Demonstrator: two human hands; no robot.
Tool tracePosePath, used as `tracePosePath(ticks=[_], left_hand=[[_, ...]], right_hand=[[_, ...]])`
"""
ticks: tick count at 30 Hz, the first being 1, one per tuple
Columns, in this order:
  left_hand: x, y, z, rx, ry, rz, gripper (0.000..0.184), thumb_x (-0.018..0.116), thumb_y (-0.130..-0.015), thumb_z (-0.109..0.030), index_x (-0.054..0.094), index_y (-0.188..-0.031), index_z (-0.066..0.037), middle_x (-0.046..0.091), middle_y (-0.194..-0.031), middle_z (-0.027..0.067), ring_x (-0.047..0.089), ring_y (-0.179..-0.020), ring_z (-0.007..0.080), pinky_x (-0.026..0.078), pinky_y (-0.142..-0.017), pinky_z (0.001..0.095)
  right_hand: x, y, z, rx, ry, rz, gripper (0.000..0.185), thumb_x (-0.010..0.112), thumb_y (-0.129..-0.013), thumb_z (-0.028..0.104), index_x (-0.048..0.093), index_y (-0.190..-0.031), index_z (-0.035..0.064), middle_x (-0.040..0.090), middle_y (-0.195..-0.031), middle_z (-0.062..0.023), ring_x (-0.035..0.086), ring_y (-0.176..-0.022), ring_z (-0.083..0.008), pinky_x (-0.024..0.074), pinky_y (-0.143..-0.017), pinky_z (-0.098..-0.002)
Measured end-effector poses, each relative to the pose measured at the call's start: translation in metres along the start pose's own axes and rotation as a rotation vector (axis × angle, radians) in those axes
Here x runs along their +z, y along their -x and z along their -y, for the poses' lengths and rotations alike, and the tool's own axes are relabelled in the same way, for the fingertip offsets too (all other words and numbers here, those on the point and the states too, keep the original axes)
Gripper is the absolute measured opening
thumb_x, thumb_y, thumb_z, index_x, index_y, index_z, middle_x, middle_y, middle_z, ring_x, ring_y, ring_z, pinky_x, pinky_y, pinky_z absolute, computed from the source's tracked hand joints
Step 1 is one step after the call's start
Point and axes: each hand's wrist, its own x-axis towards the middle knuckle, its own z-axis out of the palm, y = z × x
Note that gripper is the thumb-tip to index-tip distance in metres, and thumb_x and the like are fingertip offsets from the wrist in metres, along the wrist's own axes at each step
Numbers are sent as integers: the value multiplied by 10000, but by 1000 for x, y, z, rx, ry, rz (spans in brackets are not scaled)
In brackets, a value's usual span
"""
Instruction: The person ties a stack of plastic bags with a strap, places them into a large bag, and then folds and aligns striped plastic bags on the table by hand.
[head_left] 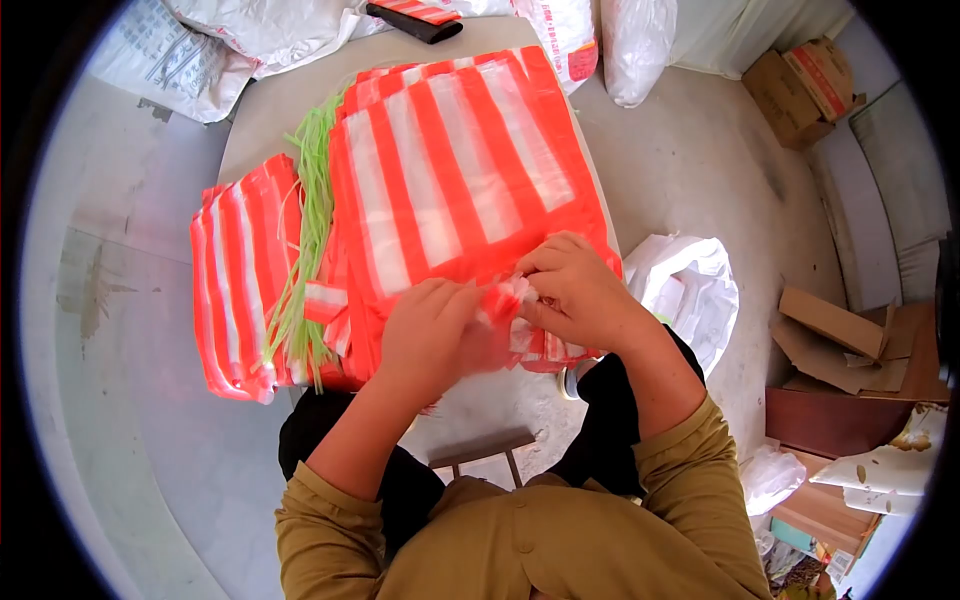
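A thick stack of red-and-white striped plastic bags lies on the table in front of me. At the stack's near edge, my left hand is closed on the bunched end of the bags, with some motion blur below it. My right hand pinches the same gathered plastic from the other side, thumb and fingers together. Crumpled red and white film shows between the two hands. Left of the stack runs a bundle of light green plastic strips, and beyond it a smaller folded pile of striped bags.
A dark roll with striped film sits at the table's far edge. White sacks stand behind it. An open white sack is on the floor to the right, with cardboard boxes farther off and an opened carton nearer.
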Motion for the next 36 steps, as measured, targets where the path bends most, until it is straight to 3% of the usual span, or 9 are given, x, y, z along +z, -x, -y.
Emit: tracePosePath(ticks=[3, 6, 8, 12, 18, 24, 27, 30, 36], left_hand=[[-4, -4, -14, -337, 68, 33, 417, 744, -815, -89, 611, -1206, -25, 662, -917, 141, 658, -837, 323, 525, -748, 410], [0, -5, -14, -428, 177, -12, 350, 680, -900, -156, 609, -1225, -46, 693, -903, 120, 657, -857, 323, 510, -718, 448], [4, -5, -11, -422, 174, -19, 361, 672, -903, -149, 596, -1241, -49, 695, -894, 119, 660, -840, 325, 509, -715, 449], [6, -8, -8, -465, 205, -24, 360, 665, -899, -131, 592, -1243, -53, 698, -886, 117, 663, -818, 331, 512, -711, 448], [4, -6, -3, -417, 263, -10, 382, 692, -883, -52, 577, -1247, -37, 686, -954, 137, 693, -833, 290, 558, -745, 363], [-26, -7, -2, -126, 41, 136, 513, 781, -761, -63, 636, -1252, -92, 636, -1148, 125, 654, -990, 305, 544, -837, 397], [-28, -3, 6, 82, -272, 7, 595, 808, -691, -62, 649, -1259, -144, 635, -1148, 98, 642, -985, 296, 517, -870, 408], [-27, 3, 19, 82, -255, -4, 522, 733, -711, -75, 664, -1224, -136, 640, -1052, 89, 636, -915, 262, 501, -836, 405], [-32, 10, 17, -95, -99, -4, 521, 780, -687, -20, 651, -1189, -75, 649, -997, 92, 614, -959, 312, 497, -839, 419]], right_hand=[[9, -4, 3, 170, -31, -77, 109, 725, -808, 114, 667, -854, 33, 643, -1003, -78, 591, -962, -299, 459, -889, -418], [24, -8, 6, 243, -82, -239, 131, 746, -749, 62, 656, -840, 35, 632, -989, -89, 593, -965, -308, 486, -839, -410], [23, -11, 3, 71, -1, -301, 165, 751, -741, 63, 667, -883, 53, 624, -987, -79, 597, -966, -295, 493, -826, -409], [18, -5, -10, -265, 185, -151, 347, 774, -701, 69, 683, -1034, 102, 630, -1119, -50, 590, -1035, -279, 485, -879, -422], [4, -8, 2, -150, 197, -56, 503, 780, -667, 57, 666, -1155, 101, 626, -1281, -21, 556, -1186, -284, 461, -986, -414], [6, -5, -18, -170, 323, -24, 540, 784, -674, 42, 660, -1197, 95, 621, -1307, -22, 551, -1209, -276, 459, -1017, -420], [6, -4, -17, -133, 290, -1, 547, 785, -677, 37, 664, -1208, 95, 624, -1304, -32, 554, -1210, -274, 463, -1014, -415], [-1, -6, -11, -105, 268, 27, 539, 795, -676, 58, 672, -1200, 91, 632, -1275, -48, 563, -1192, -273, 473, -996, -411], [-5, -11, 5, -47, 182, 105, 477, 816, -676, 93, 698, -1138, 86, 652, -1190, -73, 608, -1092, -284, 509, -914, -416]])
